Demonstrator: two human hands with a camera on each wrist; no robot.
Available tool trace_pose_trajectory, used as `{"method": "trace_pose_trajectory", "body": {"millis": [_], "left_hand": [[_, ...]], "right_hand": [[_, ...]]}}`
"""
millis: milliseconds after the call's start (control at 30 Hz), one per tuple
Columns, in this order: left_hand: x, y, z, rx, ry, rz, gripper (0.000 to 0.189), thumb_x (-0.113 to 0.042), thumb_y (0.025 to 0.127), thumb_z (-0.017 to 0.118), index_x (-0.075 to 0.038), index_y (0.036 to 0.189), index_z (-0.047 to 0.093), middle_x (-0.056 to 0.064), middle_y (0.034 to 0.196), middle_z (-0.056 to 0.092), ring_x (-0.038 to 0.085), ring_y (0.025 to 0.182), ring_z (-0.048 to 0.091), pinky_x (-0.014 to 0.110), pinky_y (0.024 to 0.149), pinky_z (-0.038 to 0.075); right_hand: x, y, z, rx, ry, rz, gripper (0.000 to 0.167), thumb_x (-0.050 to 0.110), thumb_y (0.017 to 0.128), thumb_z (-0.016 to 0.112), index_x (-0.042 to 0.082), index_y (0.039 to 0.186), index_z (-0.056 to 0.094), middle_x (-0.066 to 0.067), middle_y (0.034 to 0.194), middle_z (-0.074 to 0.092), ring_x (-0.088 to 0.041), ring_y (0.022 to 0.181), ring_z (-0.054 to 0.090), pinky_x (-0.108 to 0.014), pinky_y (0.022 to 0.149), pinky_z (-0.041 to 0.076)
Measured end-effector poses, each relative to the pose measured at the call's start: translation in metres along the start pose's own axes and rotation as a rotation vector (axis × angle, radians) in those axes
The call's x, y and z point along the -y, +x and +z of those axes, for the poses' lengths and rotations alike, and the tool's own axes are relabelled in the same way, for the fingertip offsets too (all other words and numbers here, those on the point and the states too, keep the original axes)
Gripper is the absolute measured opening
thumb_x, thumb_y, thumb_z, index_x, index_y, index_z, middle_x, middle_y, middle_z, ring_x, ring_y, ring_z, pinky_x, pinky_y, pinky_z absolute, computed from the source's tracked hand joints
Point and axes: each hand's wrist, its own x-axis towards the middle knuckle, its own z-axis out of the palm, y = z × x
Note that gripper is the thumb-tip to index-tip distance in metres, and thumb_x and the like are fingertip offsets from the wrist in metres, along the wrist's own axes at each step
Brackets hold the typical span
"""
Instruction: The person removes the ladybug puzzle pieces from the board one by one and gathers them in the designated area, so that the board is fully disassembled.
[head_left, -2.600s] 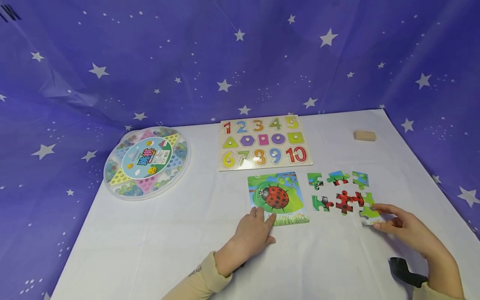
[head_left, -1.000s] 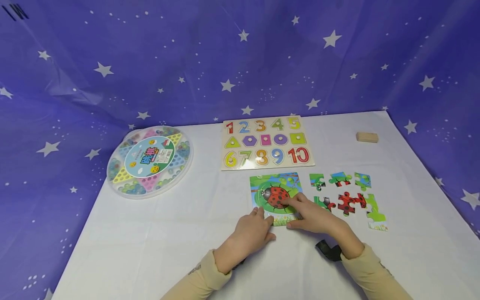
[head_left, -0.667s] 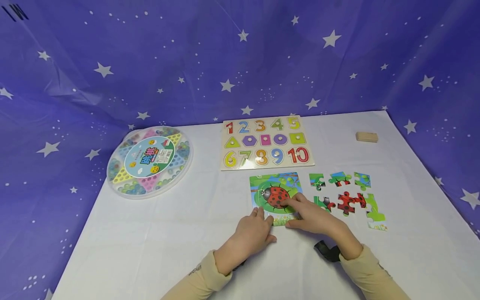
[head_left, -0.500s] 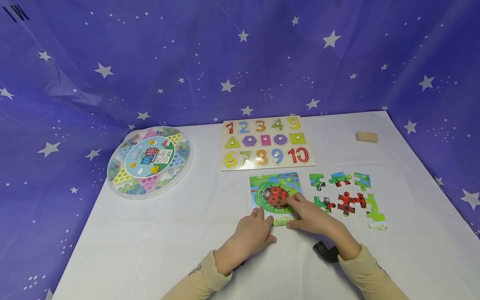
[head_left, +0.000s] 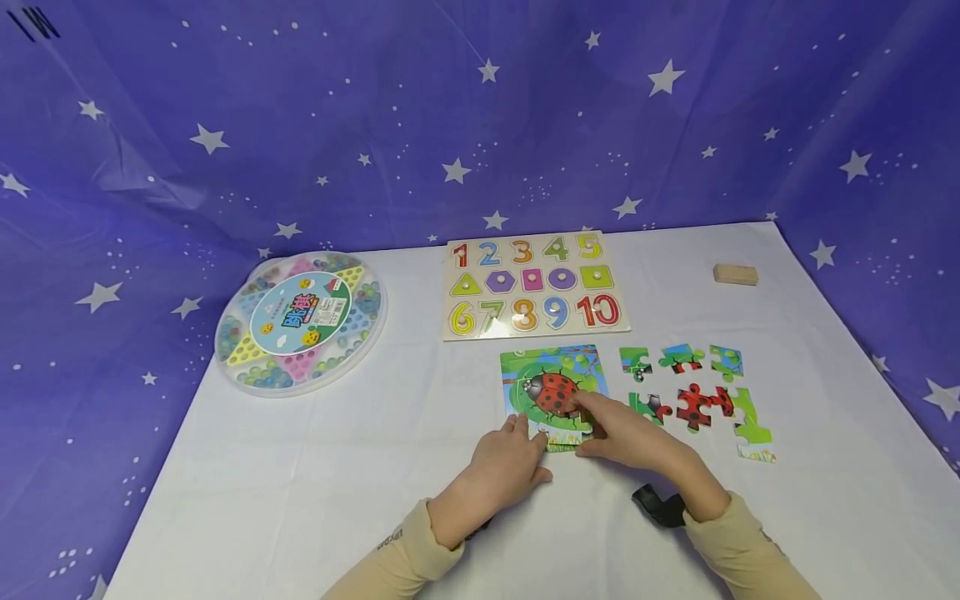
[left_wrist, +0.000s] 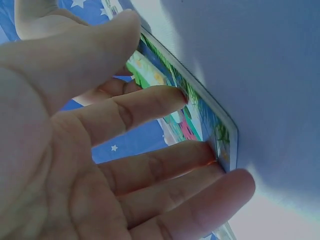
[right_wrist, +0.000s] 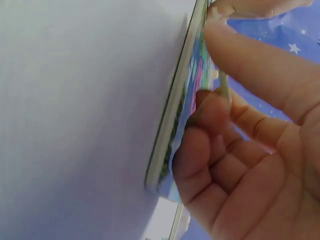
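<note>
A square ladybug jigsaw puzzle (head_left: 551, 393) lies on the white table in front of me. My left hand (head_left: 504, 468) rests its straight fingertips on the puzzle's lower left edge; the left wrist view shows these fingers spread along the border. My right hand (head_left: 626, 435) is at the lower right corner, thumb below and curled fingers above. Between them it pinches a puzzle piece (right_wrist: 226, 89), seen edge-on in the right wrist view and tilted up from the tray. Its far side is hidden behind the fingers.
Several loose puzzle pieces (head_left: 693, 407) lie right of the puzzle, including a green edge piece (head_left: 752, 427). Behind stands a wooden number board (head_left: 536, 287). A round Chinese checkers box (head_left: 300, 325) sits at the left, a small wooden block (head_left: 735, 274) at the back right.
My right hand let go of the green edge piece at the right and moved left to the puzzle. Just now it has tilted up a piece at the lower right. The left hand stays put.
</note>
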Motion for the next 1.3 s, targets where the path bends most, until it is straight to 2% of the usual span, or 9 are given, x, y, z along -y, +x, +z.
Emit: {"method": "trace_pose_trajectory", "body": {"millis": [200,433,500,633,767,900,1000,1167,1300], "left_hand": [[-0.001,-0.001,-0.001,-0.022,-0.005,0.006,0.046,-0.05,0.082,0.058,-0.014,0.109,0.063,0.019,0.118,0.056,0.029,0.109,0.054,0.034,0.072,0.051],[-0.001,-0.001,-0.001,-0.022,0.001,0.008,0.043,-0.05,0.082,0.059,-0.015,0.106,0.063,0.018,0.117,0.056,0.028,0.108,0.054,0.033,0.07,0.051],[-0.001,-0.001,-0.001,-0.028,0.0,0.012,0.044,-0.05,0.082,0.059,-0.014,0.107,0.063,0.018,0.117,0.056,0.028,0.108,0.054,0.033,0.07,0.051],[0.001,-0.001,-0.002,-0.024,-0.021,0.013,0.045,-0.049,0.082,0.059,-0.014,0.109,0.063,0.019,0.117,0.056,0.029,0.108,0.054,0.034,0.071,0.051],[0.002,-0.001,-0.004,-0.022,-0.044,0.012,0.044,-0.048,0.082,0.059,-0.013,0.11,0.063,0.02,0.118,0.056,0.03,0.109,0.054,0.035,0.072,0.051],[0.003,-0.001,-0.004,-0.024,-0.056,0.011,0.044,-0.047,0.082,0.06,-0.013,0.11,0.063,0.02,0.118,0.055,0.03,0.109,0.053,0.035,0.073,0.051],[0.003,-0.001,-0.004,-0.024,-0.063,0.012,0.044,-0.047,0.082,0.06,-0.013,0.11,0.063,0.02,0.118,0.055,0.031,0.109,0.053,0.035,0.073,0.051],[0.002,-0.002,-0.004,-0.022,-0.064,0.014,0.044,-0.046,0.082,0.06,-0.012,0.11,0.063,0.02,0.118,0.055,0.031,0.109,0.053,0.035,0.073,0.05],[0.002,-0.002,-0.004,-0.02,-0.058,0.013,0.043,-0.046,0.082,0.06,-0.013,0.109,0.063,0.02,0.118,0.056,0.03,0.109,0.054,0.035,0.074,0.05]], "right_hand": [[-0.008,-0.01,-0.013,-0.013,0.066,0.011,0.046,0.017,0.08,0.069,0.016,0.12,0.047,0.006,0.073,0.052,-0.008,0.06,0.044,-0.025,0.055,0.039],[-0.026,-0.034,-0.03,-0.108,0.173,0.027,0.046,0.01,0.08,0.068,0.012,0.12,0.045,-0.003,0.086,0.052,-0.01,0.059,0.044,-0.026,0.051,0.038],[-0.032,-0.042,-0.034,-0.133,0.206,0.036,0.047,0.009,0.081,0.068,0.01,0.121,0.045,-0.005,0.081,0.049,-0.01,0.058,0.041,-0.026,0.05,0.037],[-0.044,-0.059,-0.041,-0.174,0.234,0.053,0.047,0.009,0.081,0.067,0.008,0.122,0.044,-0.008,0.085,0.048,-0.011,0.059,0.041,-0.026,0.05,0.037],[-0.052,-0.076,-0.048,-0.215,0.264,0.065,0.047,0.008,0.082,0.066,0.003,0.122,0.042,-0.013,0.104,0.05,-0.013,0.064,0.05,-0.026,0.054,0.042],[-0.06,-0.094,-0.053,-0.254,0.26,0.102,0.048,0.007,0.082,0.066,0.001,0.124,0.041,-0.014,0.102,0.048,-0.012,0.063,0.049,-0.025,0.053,0.042],[-0.065,-0.106,-0.053,-0.28,0.255,0.153,0.049,0.007,0.082,0.066,0.0,0.124,0.042,-0.012,0.093,0.045,-0.011,0.06,0.045,-0.026,0.05,0.038],[-0.073,-0.124,-0.051,-0.253,0.269,0.247,0.05,0.009,0.081,0.067,-0.002,0.123,0.043,-0.008,0.081,0.046,-0.011,0.056,0.042,-0.027,0.047,0.034],[-0.076,-0.131,-0.048,-0.22,0.265,0.269,0.05,0.009,0.079,0.069,-0.003,0.122,0.045,-0.006,0.079,0.045,-0.011,0.055,0.04,-0.027,0.046,0.033]]}}
